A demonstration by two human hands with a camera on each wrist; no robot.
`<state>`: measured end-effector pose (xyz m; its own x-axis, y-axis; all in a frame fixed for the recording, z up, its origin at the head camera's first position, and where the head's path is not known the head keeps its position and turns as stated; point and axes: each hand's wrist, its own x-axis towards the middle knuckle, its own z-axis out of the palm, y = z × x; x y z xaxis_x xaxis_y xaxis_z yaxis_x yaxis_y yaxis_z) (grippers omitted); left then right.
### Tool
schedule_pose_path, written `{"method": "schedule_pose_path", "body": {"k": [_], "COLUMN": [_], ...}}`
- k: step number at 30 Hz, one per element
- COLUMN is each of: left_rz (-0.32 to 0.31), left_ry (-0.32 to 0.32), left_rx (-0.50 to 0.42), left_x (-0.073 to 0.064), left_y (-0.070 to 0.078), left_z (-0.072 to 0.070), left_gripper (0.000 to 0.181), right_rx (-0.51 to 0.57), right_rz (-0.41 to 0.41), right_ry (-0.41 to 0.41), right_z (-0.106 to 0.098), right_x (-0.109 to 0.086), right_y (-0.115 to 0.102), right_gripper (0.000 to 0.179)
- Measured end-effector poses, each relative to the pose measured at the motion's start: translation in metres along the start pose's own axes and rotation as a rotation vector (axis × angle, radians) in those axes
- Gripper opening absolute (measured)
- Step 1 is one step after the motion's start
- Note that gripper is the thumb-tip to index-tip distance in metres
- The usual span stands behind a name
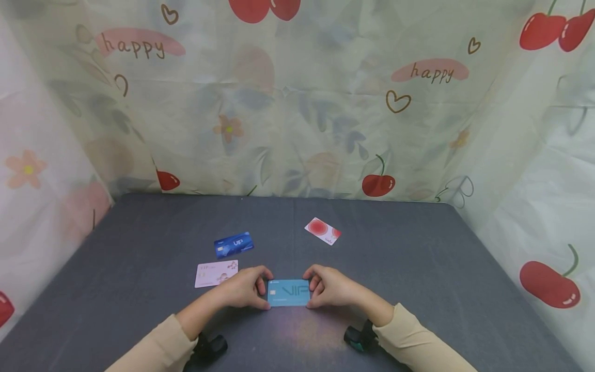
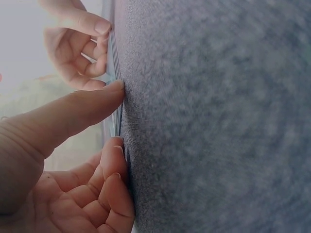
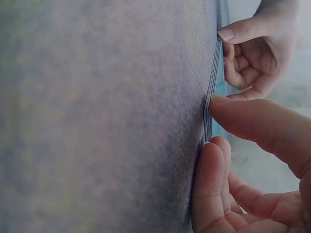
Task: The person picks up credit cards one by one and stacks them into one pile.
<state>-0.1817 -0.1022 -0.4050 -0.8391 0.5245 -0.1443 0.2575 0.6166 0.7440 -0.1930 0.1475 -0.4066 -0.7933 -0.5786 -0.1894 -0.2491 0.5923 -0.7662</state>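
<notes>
A light blue VIP card [image 1: 288, 293] lies flat on the table in front of the person. In the right wrist view, several thin edges show one over another, so it tops a small stack of cards [image 3: 208, 114]. The left hand [image 1: 246, 287] pinches the stack's left end, thumb at the near corner and index finger at the far one. Mirroring it, the right hand [image 1: 331, 288] grips the right end the same way. Both thumbs meet the near edge, as the left wrist view shows with the left thumb [image 2: 73, 111]. The other fingers are curled in.
Left of the stack lies a pink card [image 1: 215, 273], partly behind the left hand. Beyond it sits a dark blue VIP card [image 1: 234, 245]. A white card with red circles [image 1: 323, 231] rests farther back. Printed cloth [image 1: 288, 103] walls the dark grey table [image 1: 395, 243] on three sides.
</notes>
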Motion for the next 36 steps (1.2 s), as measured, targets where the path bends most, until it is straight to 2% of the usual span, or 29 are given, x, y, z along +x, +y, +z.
{"method": "schedule_pose_path", "body": {"k": [18,25,36], "left_rz": [-0.013,0.020,0.057], "left_ry": [-0.037,-0.005,0.030], "left_rx": [-0.013,0.001,0.011], "left_x": [0.002,0.004,0.015], "left_y": [-0.001,-0.001,0.004], "left_z": [-0.005,-0.012,-0.023], "left_gripper": [0.053,0.051,0.049], "right_rx": [0.010,0.027,0.011], "right_rz": [0.001,-0.008,0.011], "right_ry": [-0.002,0.012,0.059], "right_z": [0.000,-0.003,-0.016], "right_x": [0.001,-0.001,0.002], "right_y": [0.002,0.002,0.012], "right_gripper": [0.049,0.048,0.043]}}
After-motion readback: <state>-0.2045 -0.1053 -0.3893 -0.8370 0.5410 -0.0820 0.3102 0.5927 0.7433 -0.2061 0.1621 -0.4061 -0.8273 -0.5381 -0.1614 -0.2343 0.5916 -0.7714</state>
